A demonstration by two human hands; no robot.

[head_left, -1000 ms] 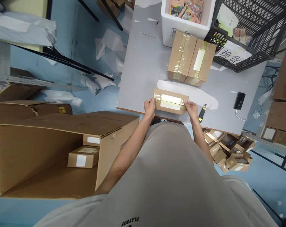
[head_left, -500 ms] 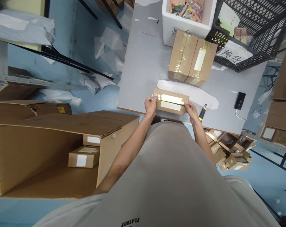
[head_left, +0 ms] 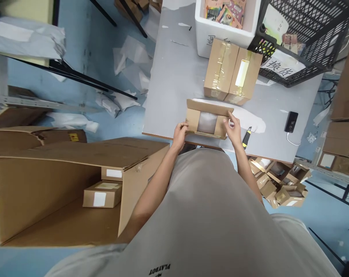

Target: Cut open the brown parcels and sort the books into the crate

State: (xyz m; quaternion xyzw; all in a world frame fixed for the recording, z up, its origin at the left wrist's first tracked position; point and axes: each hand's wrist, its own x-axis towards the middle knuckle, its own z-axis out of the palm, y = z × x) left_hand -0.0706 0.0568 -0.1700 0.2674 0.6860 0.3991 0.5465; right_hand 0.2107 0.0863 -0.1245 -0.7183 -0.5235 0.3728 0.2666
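A small cardboard box (head_left: 191, 120) lies at the near edge of the grey table (head_left: 174, 77), its top flaps spread apart. Inside it shows something pale in clear wrapping (head_left: 206, 122). My left hand (head_left: 180, 132) grips the box's left end with curled fingers. My right hand (head_left: 233, 127) rests at the right end, fingers on the right flap and the raised far flap. A yellow-and-black utility knife (head_left: 246, 138) lies just right of my right hand.
Two taped boxes (head_left: 232, 73) stand behind the small box, then a white foam bin (head_left: 223, 32) and a black crate (head_left: 301, 34). A phone (head_left: 290, 121) lies right. A large carton (head_left: 76, 184) with small boxes stands on the floor at left.
The small box was shut with its taped, labelled top showing; now its flaps stand apart and the wrapped content shows. Both hands have shifted slightly on the box's ends.
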